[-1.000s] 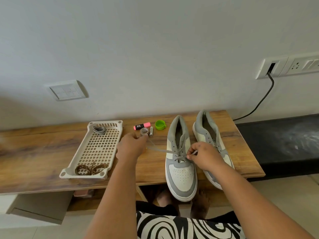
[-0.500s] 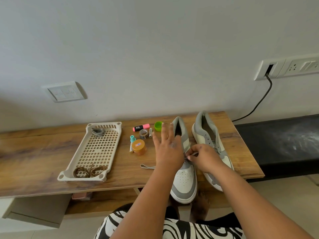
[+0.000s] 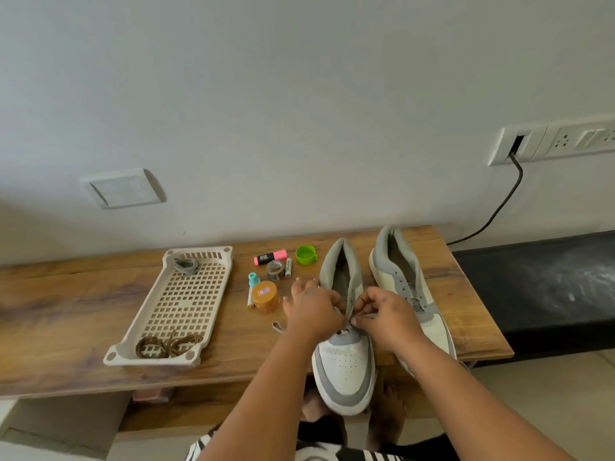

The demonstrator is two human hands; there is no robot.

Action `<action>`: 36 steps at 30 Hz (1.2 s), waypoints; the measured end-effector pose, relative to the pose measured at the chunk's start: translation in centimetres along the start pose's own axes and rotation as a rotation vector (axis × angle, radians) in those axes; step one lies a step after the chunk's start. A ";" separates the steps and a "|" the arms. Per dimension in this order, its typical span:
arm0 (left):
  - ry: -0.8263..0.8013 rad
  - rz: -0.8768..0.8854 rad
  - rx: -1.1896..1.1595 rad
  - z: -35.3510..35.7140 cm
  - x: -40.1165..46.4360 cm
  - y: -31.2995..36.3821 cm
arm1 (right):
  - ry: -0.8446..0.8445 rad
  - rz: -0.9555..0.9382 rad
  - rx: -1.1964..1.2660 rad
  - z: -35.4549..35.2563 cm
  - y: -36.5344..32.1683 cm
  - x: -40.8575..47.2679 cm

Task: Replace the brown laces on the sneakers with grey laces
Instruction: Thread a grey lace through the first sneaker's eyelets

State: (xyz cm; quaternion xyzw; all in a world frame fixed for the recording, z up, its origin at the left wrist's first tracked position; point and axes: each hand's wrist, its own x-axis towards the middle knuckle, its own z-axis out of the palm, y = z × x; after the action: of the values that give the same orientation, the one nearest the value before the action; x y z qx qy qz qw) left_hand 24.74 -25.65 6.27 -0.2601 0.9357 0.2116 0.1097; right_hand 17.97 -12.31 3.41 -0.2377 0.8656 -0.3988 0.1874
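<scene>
Two grey-and-white sneakers stand on the wooden table. The left sneaker hangs its toe over the front edge, and the right sneaker lies behind my right hand. My left hand rests on the left sneaker's left side at the lower eyelets, its fingertips hidden. My right hand pinches the grey lace at the eyelets; a loose loop of it lies on the table to the left. A cream tray holds coiled brown laces at its near end and a bundled grey lace at its far end.
Small items sit between tray and sneakers: a pink highlighter, a green cap, a tape roll, an orange-lidded jar, a teal-capped tube. A black cable runs from the wall socket. A black bench adjoins on the right.
My left hand let go of the lace end near the tape roll, swung right and came down on the left sneaker. My right hand stayed at the eyelets.
</scene>
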 end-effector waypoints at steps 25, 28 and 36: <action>0.201 0.118 -0.453 -1.5 0.3 -0.6 | -0.069 -0.242 -0.119 -2.9 0.5 1.2; 0.137 0.008 -1.196 -2.9 -0.2 -0.7 | -0.067 -0.218 -0.095 -3.0 0.5 1.2; 0.123 -0.015 -2.533 -5.6 -0.2 -3.7 | -0.027 -0.205 -0.126 -2.6 0.8 1.5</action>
State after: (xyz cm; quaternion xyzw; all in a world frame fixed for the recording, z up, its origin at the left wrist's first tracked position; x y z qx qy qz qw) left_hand 26.31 -30.98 10.02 -0.1971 0.0810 0.9425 -0.2575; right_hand 15.16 -11.08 4.16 -0.3415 0.8576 -0.3574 0.1420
